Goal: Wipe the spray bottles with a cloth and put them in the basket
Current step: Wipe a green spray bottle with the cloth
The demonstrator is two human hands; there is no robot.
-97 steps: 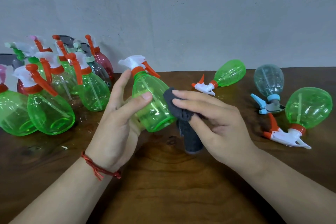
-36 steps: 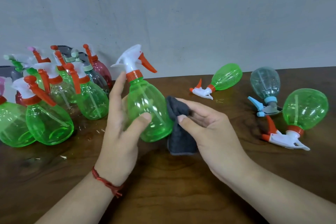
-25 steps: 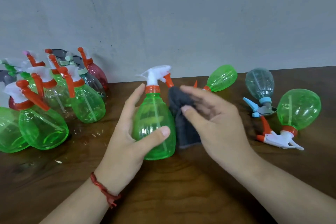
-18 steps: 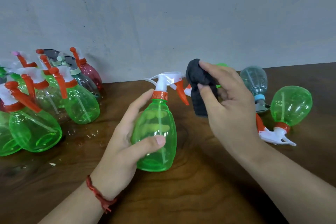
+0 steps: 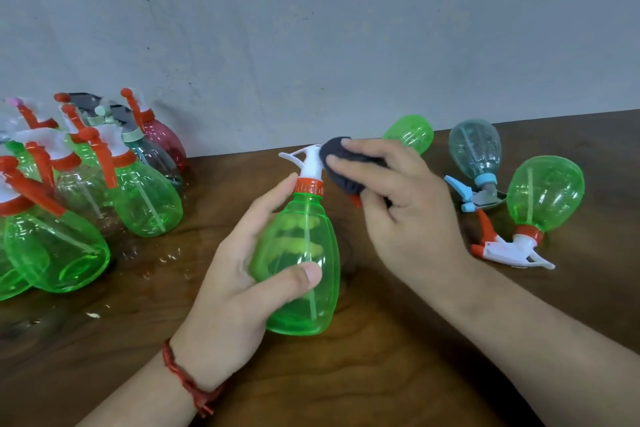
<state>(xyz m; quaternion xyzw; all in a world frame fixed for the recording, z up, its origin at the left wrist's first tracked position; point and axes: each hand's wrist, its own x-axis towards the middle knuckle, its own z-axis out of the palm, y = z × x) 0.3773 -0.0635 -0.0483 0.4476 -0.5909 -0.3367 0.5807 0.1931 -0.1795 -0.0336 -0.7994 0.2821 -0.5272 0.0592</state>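
Observation:
My left hand grips a green spray bottle round its body, upright at the table's middle. Its white head and orange collar point up and away. My right hand holds a dark grey cloth bunched in its fingers and presses it against the right side of the bottle's white head. The orange trigger is mostly hidden behind the cloth and my fingers. No basket is in view.
A crowd of upright spray bottles, mostly green, stands at the left by the grey wall. Three bottles lie at the right: a green one behind my right hand, a pale blue-grey one, a green one. The wooden table extends toward me.
The bottle has been stood upright and turned, its head now away from me. My right hand lifted the cloth from the bottle's side up to the spray head.

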